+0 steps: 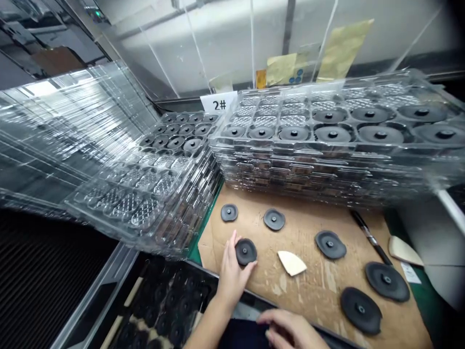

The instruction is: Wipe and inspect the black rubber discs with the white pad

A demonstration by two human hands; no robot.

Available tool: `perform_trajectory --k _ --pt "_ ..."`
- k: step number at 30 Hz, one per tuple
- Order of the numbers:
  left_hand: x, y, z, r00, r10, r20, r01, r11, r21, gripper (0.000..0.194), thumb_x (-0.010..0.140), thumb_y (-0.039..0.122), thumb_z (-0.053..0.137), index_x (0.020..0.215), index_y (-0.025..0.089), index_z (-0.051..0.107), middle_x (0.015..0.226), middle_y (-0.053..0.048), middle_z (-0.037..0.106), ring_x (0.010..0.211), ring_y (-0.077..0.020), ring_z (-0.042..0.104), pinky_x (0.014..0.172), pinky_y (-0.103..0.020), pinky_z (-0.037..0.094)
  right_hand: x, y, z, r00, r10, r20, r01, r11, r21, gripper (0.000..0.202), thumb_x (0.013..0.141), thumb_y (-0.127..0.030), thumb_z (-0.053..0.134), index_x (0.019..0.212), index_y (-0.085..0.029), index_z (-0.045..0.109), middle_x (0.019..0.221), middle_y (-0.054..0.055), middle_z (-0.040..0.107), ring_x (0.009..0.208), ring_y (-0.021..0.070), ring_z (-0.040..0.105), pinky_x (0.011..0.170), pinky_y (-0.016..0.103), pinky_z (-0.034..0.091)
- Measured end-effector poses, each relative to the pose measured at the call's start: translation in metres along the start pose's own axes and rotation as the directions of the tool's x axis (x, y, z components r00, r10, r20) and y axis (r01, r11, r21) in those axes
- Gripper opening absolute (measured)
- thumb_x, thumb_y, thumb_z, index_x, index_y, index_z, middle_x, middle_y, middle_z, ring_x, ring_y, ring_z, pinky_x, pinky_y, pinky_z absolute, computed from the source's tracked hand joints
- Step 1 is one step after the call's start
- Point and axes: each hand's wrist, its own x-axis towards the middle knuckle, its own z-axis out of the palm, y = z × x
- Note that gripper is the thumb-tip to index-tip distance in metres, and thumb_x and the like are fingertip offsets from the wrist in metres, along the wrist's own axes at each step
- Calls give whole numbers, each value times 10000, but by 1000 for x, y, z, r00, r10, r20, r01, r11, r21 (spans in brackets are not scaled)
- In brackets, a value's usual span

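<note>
My left hand has its thumb and fingers around the rim of a dark round disc with a small central knob, at the left part of the brown cardboard sheet. At the bottom edge, my right hand has curled fingers; whether anything is between them is hidden. Several similar dark discs lie spread on the cardboard, among them a small one at the upper left and a larger one at the lower right. A cream wedge-shaped pad lies right of my left hand.
Stacked clear trays, partly filled with discs, stand at the back right and left. More clear trays lean far left. A black pen and another cream pad lie right. A dark tray sits lower left.
</note>
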Motion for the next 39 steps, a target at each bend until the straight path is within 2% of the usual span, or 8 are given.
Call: perform_trajectory --k 5,10,13,16,18,21,29,39 --pt "-13 33 -19 986 96 135 -77 987 -139 917 751 256 651 1394 334 2 1311 -72 477 1205 -201 473 1026 -402 390 -4 -16 -12 906 189 -380 -63 946 318 528 895 -542 311 1197 -166 526 697 14 559 553 105 490 557 213 421" --pt "-40 53 -38 944 262 200 -217 951 -218 904 753 295 652 1391 373 16 1361 -88 432 1226 -234 453 1019 -424 387 -5 -44 -22 911 96 -400 25 958 287 475 876 -547 367 859 -149 626 660 18 503 625 125 480 611 226 435" --pt "-45 55 -48 957 179 228 -75 912 -403 882 723 320 683 1385 371 101 1339 -66 456 1212 -233 460 1029 -400 371 0 -61 -25 906 69 -417 41 968 249 466 889 -513 363 680 -153 573 687 32 513 648 130 480 633 233 437" --pt "-38 50 -55 955 21 297 191 720 -668 649 785 364 608 1339 292 278 1263 -66 517 1100 -188 536 951 -310 432 6 -73 -29 917 35 -398 54 976 210 454 891 -491 379 634 -158 549 625 20 477 604 123 446 591 231 424" --pt "-31 45 -56 898 -97 429 410 539 -736 408 861 393 485 1222 209 440 1126 -76 593 932 -145 603 798 -241 489 7 -80 -31 918 23 -397 47 985 165 448 897 -469 386 621 -155 547 618 19 474 597 120 441 580 229 416" --pt "-23 38 -53 761 -113 638 633 342 -694 416 911 438 331 1050 113 549 740 -61 646 585 -110 615 502 -185 462 8 -89 -35 949 -1 -315 45 990 134 464 925 -432 345 641 -154 583 640 30 516 629 126 477 645 244 429" --pt "-25 33 -44 629 4 777 769 141 -624 537 887 526 296 922 67 574 624 -104 659 448 -146 616 390 -196 458 7 -101 -34 968 -49 -246 94 980 176 453 942 -387 333 695 -169 644 629 33 601 666 139 549 678 245 422" --pt "-27 37 -43 606 -10 795 793 79 -604 505 904 482 297 950 62 573 627 -119 683 420 -134 614 367 -172 459 7 -112 -28 958 84 -275 40 909 415 421 912 -398 414 634 -155 616 542 4 574 499 94 510 532 206 405"
